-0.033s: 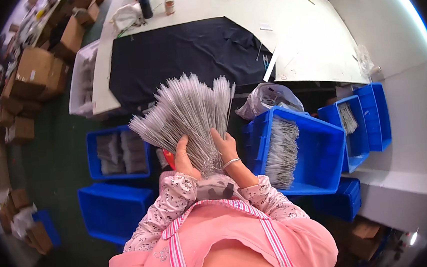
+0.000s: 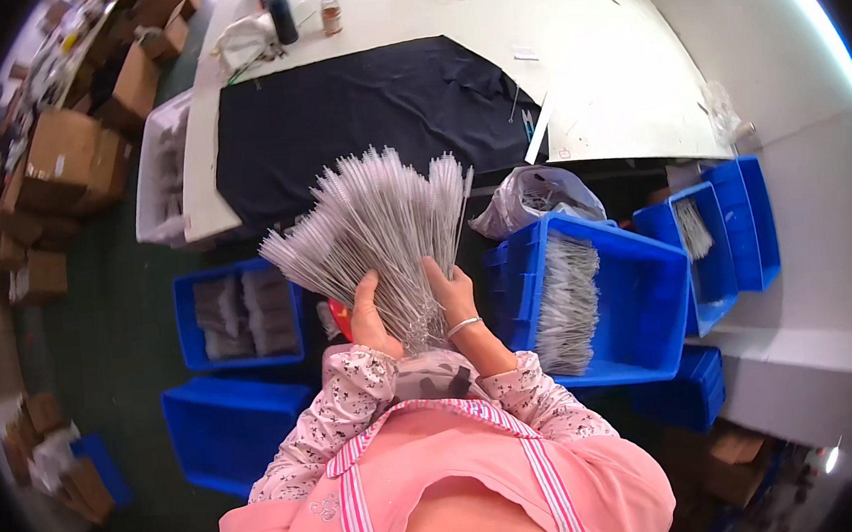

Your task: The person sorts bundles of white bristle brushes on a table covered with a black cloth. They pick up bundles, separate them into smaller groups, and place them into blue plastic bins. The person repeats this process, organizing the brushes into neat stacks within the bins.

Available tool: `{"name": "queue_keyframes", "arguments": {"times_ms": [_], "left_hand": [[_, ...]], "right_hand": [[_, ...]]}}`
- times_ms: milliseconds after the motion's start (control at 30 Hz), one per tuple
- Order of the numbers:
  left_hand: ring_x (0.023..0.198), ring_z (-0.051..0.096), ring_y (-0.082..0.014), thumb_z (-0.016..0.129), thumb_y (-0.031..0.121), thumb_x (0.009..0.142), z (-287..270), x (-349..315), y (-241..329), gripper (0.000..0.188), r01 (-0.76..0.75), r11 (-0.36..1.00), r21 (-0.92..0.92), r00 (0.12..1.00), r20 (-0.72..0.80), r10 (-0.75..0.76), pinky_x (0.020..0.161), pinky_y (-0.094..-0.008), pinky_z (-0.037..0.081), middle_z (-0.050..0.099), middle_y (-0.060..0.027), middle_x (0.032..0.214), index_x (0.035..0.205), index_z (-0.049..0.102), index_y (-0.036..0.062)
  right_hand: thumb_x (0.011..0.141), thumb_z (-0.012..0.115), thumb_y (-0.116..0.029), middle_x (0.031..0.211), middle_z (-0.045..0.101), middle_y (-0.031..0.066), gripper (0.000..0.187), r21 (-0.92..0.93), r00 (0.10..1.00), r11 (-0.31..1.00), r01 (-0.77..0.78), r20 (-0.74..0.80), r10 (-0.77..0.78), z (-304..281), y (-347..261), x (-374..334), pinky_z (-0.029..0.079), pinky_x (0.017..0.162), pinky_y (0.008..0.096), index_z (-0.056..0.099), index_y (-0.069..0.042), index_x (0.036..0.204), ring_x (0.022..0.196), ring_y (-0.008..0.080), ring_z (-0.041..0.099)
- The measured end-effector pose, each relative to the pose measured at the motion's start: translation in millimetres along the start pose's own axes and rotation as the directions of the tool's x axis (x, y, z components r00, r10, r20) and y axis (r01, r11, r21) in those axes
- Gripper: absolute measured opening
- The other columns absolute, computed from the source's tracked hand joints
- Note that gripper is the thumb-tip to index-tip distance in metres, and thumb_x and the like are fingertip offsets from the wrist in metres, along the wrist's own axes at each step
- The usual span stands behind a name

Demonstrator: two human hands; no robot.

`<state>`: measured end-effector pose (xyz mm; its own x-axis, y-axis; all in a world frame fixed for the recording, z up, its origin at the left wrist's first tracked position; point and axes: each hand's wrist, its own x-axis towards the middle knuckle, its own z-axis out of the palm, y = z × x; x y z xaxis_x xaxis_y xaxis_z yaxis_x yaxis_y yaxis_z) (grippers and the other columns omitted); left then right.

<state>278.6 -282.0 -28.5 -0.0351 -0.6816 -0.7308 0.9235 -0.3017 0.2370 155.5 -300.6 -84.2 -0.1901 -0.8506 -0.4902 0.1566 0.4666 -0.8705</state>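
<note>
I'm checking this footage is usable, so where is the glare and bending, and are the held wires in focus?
Head view: the light strip glares at upper right; head view: the white table has a bowed right edge, and the picture's corners go black; head view: the bristle-tipped wires look fairly sharp.
</note>
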Motion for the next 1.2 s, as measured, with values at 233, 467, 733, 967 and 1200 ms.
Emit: {"name": "queue_keyframes", "arguments": {"times_ms": [233,467,733,967,1200], "left_hand": [[0.095,0.062,-0.0258,0.063,0.023,0.084,16.6,61.2,111.7,0.04,0.252,0.957,0.145,0.95,0.15,-0.273,0.087,-0.0412,0.05,0.063,-0.0096,0.109,0.116,0.055,0.0028],[0.096,0.062,-0.026,0.066,0.028,0.081,-3.3,83.4,187.3,0.045,0.288,0.937,0.199,0.955,0.01,-0.295,0.086,-0.0418,0.05,0.063,-0.0111,0.108,0.116,0.056,0.0021],[0.095,0.062,-0.0248,0.064,0.023,0.084,7.4,123.4,207.8,0.04,0.262,0.962,0.084,0.963,0.049,-0.266,0.086,-0.0398,0.05,0.063,-0.0106,0.108,0.116,0.056,0.0015],[0.106,0.058,-0.0271,0.065,0.026,0.083,57.1,204.9,189.0,0.046,0.047,0.996,0.082,0.999,0.022,-0.049,0.096,-0.0428,0.045,0.06,-0.0083,0.118,0.123,0.053,0.0064],[0.106,0.058,-0.0271,0.06,0.033,0.085,133.4,303.6,167.5,0.049,-0.111,0.992,0.056,0.993,-0.041,0.113,0.095,-0.0441,0.045,0.06,-0.0109,0.116,0.124,0.052,0.006]], "right_hand": [[0.078,0.072,-0.036,0.101,0.065,0.0142,0.056,-0.057,0.942,0.998,-0.036,-0.336,0.014,97.5,-21.1,20.0,0.046,0.081,0.0287,0.059,0.009,0.108,0.089,0.018,0.061],[0.078,0.072,-0.04,0.105,0.064,0.0171,0.062,0.006,0.937,1.0,-0.024,-0.348,0.025,177.0,-30.9,16.3,0.045,0.084,0.0315,0.057,0.009,0.112,0.093,0.0224,0.06],[0.078,0.072,-0.041,0.095,0.066,0.0154,0.058,0.051,0.954,0.999,0.004,-0.299,0.012,197.7,-26.3,63.4,0.046,0.079,0.0302,0.059,0.009,0.104,0.084,0.018,0.06],[0.077,0.073,-0.038,0.089,0.066,0.0091,0.048,-0.056,0.983,0.997,0.049,-0.172,-0.058,188.6,-55.2,176.8,0.047,0.068,0.0275,0.062,0.005,0.097,0.076,0.0119,0.059],[0.08,0.062,-0.014,0.081,0.062,0.0201,0.025,-0.724,0.559,-0.102,0.682,0.606,-0.567,160.0,-54.4,347.1,0.048,0.069,0.0436,0.063,-0.008,0.104,0.076,0.0314,0.061]]}}
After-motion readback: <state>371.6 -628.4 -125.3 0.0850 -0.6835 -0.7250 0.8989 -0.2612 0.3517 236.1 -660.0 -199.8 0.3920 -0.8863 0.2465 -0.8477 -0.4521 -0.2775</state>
